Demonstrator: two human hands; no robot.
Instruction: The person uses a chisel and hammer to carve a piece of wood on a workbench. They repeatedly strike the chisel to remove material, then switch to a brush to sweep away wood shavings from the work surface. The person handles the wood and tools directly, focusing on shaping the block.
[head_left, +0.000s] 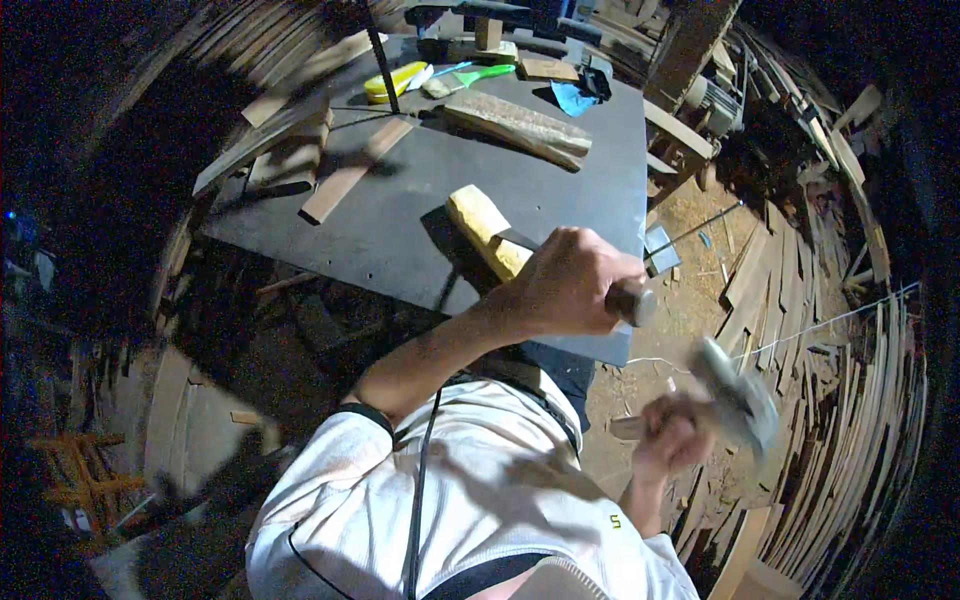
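Note:
My left hand (575,280) is closed round a chisel (632,302); the rounded butt of its handle sticks out on the right. The dark blade reaches from my fist onto a pale yellowish wood block (475,212), which lies slanted on the dark bandsaw table (420,220). Part of the block is hidden behind my hand and forearm. Right of the table edge, my right hand (675,435) grips a hammer (735,395), held in the air apart from the chisel. Its grey head is smeared by motion, and the handle is mostly hidden by my fingers.
The upright saw blade (380,55) rises through the table's far part. Around it lie a reddish-brown strip (355,170), a rough wood piece (520,128), a yellow-handled brush (398,82) and a green-handled paintbrush (470,78). Loose boards (765,275) and sawdust cover the floor at right.

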